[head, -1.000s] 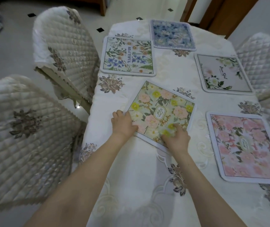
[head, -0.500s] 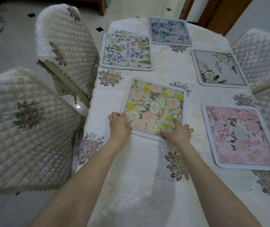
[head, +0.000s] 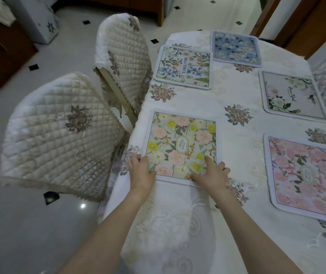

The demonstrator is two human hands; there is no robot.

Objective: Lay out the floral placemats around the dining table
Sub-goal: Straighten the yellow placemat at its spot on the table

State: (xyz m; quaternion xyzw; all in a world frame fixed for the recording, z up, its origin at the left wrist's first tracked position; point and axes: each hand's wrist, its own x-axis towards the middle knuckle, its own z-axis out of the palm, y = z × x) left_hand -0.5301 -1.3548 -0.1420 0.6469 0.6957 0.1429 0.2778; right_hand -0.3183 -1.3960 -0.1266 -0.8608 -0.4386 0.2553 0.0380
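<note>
**Now squared up: the yellow mat reaches its seat**

Over the last second the yellow-and-pink placemat (head: 181, 146) has swung from a skewed angle near the table's middle to lie square by the left table edge (head: 136, 123), in front of the nearer quilted chair (head: 59, 135). Left hand (head: 141, 172) pinches its near-left corner; right hand (head: 210, 174) presses flat, fingers spread, on its near-right corner. Five mats are down. Bare cloth lies nearer the person than this mat, room for another.
</note>
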